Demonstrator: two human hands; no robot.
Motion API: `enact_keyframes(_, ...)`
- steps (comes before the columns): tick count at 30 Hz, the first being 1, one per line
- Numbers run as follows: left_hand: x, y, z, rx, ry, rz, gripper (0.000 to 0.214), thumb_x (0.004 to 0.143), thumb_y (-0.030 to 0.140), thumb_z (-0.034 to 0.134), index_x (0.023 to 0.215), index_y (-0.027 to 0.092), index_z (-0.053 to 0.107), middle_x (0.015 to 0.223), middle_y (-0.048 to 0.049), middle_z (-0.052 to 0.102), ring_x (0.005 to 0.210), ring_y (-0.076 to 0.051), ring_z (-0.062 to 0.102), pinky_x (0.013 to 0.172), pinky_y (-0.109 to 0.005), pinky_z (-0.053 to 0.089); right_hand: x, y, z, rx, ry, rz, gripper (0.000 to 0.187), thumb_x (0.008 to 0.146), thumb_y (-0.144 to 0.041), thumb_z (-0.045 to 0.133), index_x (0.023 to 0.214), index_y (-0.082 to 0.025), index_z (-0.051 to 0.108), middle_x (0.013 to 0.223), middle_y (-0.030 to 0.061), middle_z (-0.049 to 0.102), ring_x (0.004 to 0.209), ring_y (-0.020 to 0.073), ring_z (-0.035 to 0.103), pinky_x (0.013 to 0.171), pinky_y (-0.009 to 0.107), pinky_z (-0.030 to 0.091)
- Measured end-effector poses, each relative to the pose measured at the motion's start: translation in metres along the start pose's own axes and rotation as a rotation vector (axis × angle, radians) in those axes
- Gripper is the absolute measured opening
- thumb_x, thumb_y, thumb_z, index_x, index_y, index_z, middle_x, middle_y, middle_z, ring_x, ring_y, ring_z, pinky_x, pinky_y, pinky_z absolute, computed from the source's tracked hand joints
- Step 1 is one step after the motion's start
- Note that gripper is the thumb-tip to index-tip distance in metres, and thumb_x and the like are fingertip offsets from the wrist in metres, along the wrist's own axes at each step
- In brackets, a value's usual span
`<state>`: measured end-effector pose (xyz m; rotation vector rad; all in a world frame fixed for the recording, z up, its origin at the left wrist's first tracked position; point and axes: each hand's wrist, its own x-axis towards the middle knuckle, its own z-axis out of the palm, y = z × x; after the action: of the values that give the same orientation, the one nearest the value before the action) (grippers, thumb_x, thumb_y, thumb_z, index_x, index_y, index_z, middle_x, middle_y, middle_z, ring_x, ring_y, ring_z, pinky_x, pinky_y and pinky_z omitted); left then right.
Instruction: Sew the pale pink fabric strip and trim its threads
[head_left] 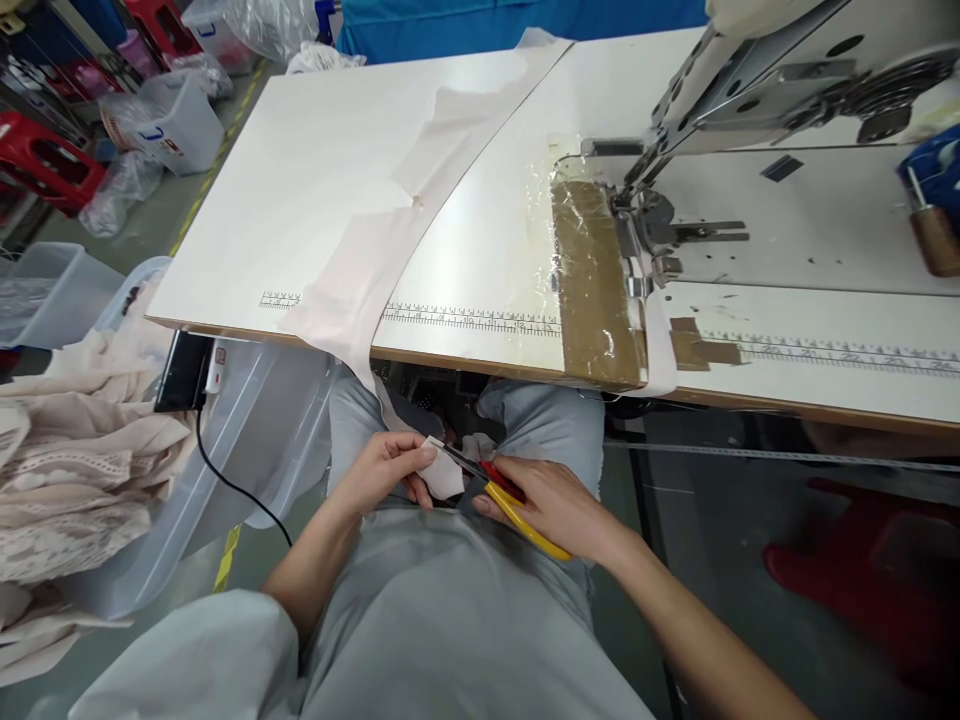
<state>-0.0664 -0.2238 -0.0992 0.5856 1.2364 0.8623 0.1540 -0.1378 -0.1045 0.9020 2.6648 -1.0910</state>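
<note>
Over my lap, my left hand [394, 465] pinches the end of a pale pink fabric strip [375, 260]. From there the strip runs up over the table's front edge and slants across to the far side. My right hand [544, 500] grips scissors [517, 515] with yellow and red handles. Their blades point left and touch or overlap the small fabric piece [444, 478] at my left fingertips; whether they are cutting through it I cannot tell. Part of the right fingers is hidden behind the handles.
A sewing machine [652, 200] stands at the right of the white table [300, 150], with another pale strip [660, 340] hanging from it. A wooden-handled tool [934, 230] lies far right. Left of me, a clear plastic bin [225, 480] and heaped pale garments [75, 450]; a red stool [862, 580] stands right.
</note>
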Motion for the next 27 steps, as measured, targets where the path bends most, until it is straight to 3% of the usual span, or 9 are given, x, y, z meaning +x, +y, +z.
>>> enact_keyframes(11,0.000,0.004,0.008,0.019,-0.020,-0.037,0.047,0.071,0.058,0.072,0.068,0.014,0.059,0.055,-0.0023,0.065,0.046,-0.014,0.065,0.045,-0.019,0.044,0.001,-0.001,0.006,0.125,0.061,0.003,0.038,0.086,-0.055,0.053,0.066,-0.023,0.048,0.062,0.0004,0.058,0.055,0.0171,0.049,0.052,0.028,0.027)
enact_keyframes(16,0.000,0.005,0.007,0.029,-0.024,-0.039,0.048,0.074,0.060,0.070,0.073,0.013,0.061,0.058,-0.0041,0.067,0.048,-0.014,0.065,0.046,-0.019,0.043,0.001,0.002,0.008,0.225,0.088,0.021,0.043,0.086,-0.057,0.051,0.061,-0.023,0.043,0.054,-0.0026,0.047,0.050,0.0143,0.041,0.050,0.027,0.027)
enact_keyframes(19,0.001,0.005,0.011,0.057,-0.061,-0.045,0.048,0.076,0.060,0.067,0.080,0.014,0.059,0.064,-0.0038,0.068,0.053,-0.014,0.068,0.050,-0.019,0.045,0.005,-0.003,0.007,0.339,0.132,0.032,0.040,0.086,-0.057,0.051,0.066,-0.022,0.046,0.061,-0.0020,0.050,0.056,0.0146,0.045,0.052,0.026,0.034)
enact_keyframes(23,0.005,0.010,0.019,0.106,-0.163,-0.012,0.046,0.083,0.063,0.056,0.089,0.018,0.051,0.062,-0.0003,0.065,0.057,-0.016,0.069,0.051,-0.020,0.047,0.016,-0.016,0.007,0.750,0.228,0.019,0.035,0.081,-0.054,0.062,0.075,-0.020,0.054,0.070,-0.0010,0.057,0.061,0.0138,0.051,0.055,0.024,0.043)
enact_keyframes(27,0.003,0.023,0.002,0.250,-0.196,0.020,0.042,0.086,0.058,0.054,0.093,0.017,0.054,0.063,0.0013,0.062,0.049,-0.012,0.062,0.045,-0.020,0.042,0.020,-0.016,0.011,0.775,0.420,0.108,0.030,0.082,-0.050,0.061,0.081,-0.021,0.055,0.070,-0.0010,0.056,0.058,0.0132,0.049,0.052,0.025,0.042)
